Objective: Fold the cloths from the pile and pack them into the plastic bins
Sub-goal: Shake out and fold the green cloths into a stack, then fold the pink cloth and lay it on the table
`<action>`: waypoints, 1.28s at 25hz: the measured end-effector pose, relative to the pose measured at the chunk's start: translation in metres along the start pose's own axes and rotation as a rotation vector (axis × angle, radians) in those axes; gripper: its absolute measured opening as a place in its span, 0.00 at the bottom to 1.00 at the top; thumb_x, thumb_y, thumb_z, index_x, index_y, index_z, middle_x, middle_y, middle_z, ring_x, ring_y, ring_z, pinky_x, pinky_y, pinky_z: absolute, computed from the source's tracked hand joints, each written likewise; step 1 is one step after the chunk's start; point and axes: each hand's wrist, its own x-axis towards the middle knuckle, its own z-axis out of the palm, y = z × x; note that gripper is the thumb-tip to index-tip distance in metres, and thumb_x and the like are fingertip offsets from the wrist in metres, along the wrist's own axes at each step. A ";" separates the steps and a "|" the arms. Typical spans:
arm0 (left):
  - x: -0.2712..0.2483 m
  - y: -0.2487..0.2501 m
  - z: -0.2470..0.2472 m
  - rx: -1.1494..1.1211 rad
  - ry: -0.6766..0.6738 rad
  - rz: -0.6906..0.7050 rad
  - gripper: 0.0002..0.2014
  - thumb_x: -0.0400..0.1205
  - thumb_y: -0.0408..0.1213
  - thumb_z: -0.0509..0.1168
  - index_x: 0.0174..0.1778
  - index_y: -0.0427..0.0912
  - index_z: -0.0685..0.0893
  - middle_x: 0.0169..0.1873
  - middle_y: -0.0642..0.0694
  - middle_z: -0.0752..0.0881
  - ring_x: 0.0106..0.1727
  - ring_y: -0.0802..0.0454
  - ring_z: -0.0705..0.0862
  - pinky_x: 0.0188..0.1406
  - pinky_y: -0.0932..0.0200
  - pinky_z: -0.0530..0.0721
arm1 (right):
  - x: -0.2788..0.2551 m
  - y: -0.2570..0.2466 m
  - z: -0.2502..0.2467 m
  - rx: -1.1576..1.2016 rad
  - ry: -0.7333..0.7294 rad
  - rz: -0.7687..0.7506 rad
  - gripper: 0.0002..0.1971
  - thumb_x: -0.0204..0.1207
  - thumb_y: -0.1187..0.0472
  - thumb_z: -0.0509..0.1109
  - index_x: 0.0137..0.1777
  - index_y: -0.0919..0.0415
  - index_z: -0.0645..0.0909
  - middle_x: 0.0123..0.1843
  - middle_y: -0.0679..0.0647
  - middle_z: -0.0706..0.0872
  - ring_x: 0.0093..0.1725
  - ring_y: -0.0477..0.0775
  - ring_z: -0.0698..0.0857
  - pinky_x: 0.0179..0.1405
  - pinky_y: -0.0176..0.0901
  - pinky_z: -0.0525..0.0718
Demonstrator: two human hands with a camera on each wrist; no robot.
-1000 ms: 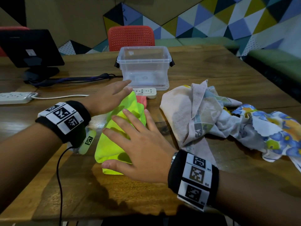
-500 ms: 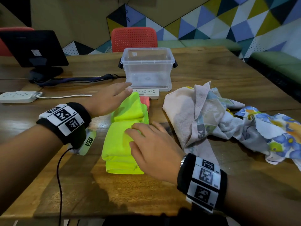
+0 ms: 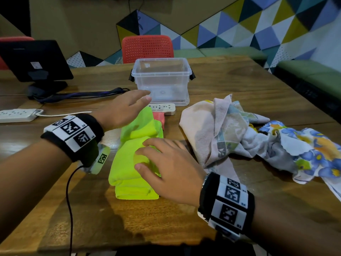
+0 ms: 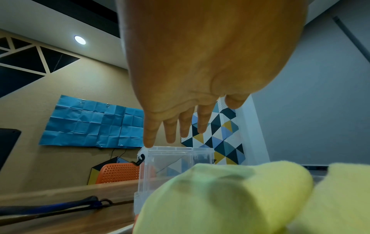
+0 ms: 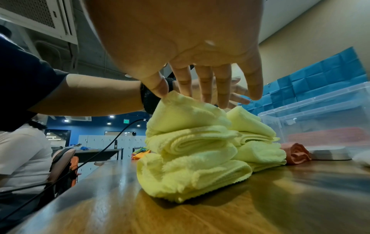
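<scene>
A neon yellow-green cloth (image 3: 129, 172) lies folded in thick layers on the wooden table (image 3: 166, 224). My right hand (image 3: 145, 157) rests on its top fold with straight fingers (image 5: 222, 88), thumb at the fold's corner. My left hand (image 3: 140, 100) hovers flat over the cloth's far end (image 4: 220, 197), fingers straight and holding nothing. The clear plastic bin (image 3: 160, 60) stands empty just beyond. A pile of unfolded cloths (image 3: 217, 126) lies to the right, with a floral one (image 3: 304, 150) at its end.
A coral cloth (image 3: 159, 117) and a white power strip (image 3: 163, 108) lie between the yellow cloth and the bin. Another power strip (image 3: 17, 115), a monitor (image 3: 35, 60) and a blue strap (image 3: 79, 95) are at the left. A red chair (image 3: 147, 48) stands behind the table.
The right hand has drawn back toward me and its spread fingers have come together on the cloth, which now sits as a thicker folded bundle. The left hand has barely moved.
</scene>
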 end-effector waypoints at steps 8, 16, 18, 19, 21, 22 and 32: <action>-0.005 0.035 -0.014 0.059 0.016 0.052 0.26 0.92 0.53 0.51 0.84 0.45 0.70 0.81 0.50 0.73 0.80 0.57 0.70 0.77 0.59 0.64 | 0.003 0.018 -0.021 0.177 0.130 0.020 0.22 0.86 0.45 0.57 0.74 0.53 0.77 0.70 0.51 0.81 0.68 0.53 0.80 0.68 0.55 0.77; -0.020 0.085 -0.051 0.138 0.092 0.094 0.24 0.91 0.53 0.50 0.82 0.49 0.71 0.76 0.52 0.75 0.73 0.59 0.71 0.67 0.58 0.67 | -0.006 0.109 -0.060 -0.436 -0.298 0.628 0.21 0.79 0.44 0.65 0.63 0.54 0.65 0.44 0.52 0.81 0.46 0.59 0.84 0.44 0.52 0.84; -0.020 0.102 -0.059 0.189 0.112 0.100 0.25 0.90 0.55 0.53 0.82 0.50 0.70 0.79 0.50 0.73 0.76 0.55 0.71 0.67 0.57 0.67 | -0.008 0.111 -0.064 -0.370 -0.298 0.622 0.18 0.78 0.54 0.67 0.63 0.53 0.66 0.46 0.53 0.81 0.47 0.60 0.84 0.44 0.51 0.82; -0.020 0.110 -0.062 0.207 0.116 0.106 0.25 0.90 0.55 0.55 0.82 0.50 0.70 0.79 0.50 0.73 0.74 0.56 0.72 0.66 0.57 0.67 | -0.009 0.111 -0.071 -0.355 -0.250 0.604 0.13 0.79 0.57 0.65 0.61 0.53 0.68 0.45 0.53 0.81 0.46 0.59 0.83 0.42 0.49 0.80; -0.018 0.128 -0.067 0.216 0.094 0.118 0.25 0.88 0.55 0.59 0.81 0.54 0.70 0.77 0.51 0.75 0.68 0.58 0.73 0.62 0.59 0.69 | -0.004 0.114 -0.094 -0.384 -0.106 0.565 0.05 0.81 0.60 0.60 0.53 0.56 0.77 0.44 0.55 0.83 0.41 0.57 0.80 0.37 0.45 0.73; -0.017 0.140 -0.071 0.225 0.081 0.134 0.24 0.87 0.55 0.61 0.79 0.55 0.72 0.73 0.52 0.77 0.65 0.58 0.75 0.59 0.61 0.71 | -0.002 0.118 -0.108 -0.392 -0.009 0.558 0.08 0.82 0.62 0.59 0.50 0.57 0.81 0.43 0.55 0.83 0.40 0.57 0.80 0.36 0.44 0.71; 0.041 0.228 -0.046 -0.020 -0.077 0.299 0.34 0.78 0.27 0.73 0.80 0.50 0.73 0.78 0.47 0.76 0.77 0.51 0.75 0.69 0.57 0.75 | 0.026 0.109 -0.251 0.741 0.562 0.344 0.11 0.65 0.70 0.60 0.29 0.59 0.81 0.36 0.58 0.80 0.40 0.57 0.79 0.39 0.46 0.77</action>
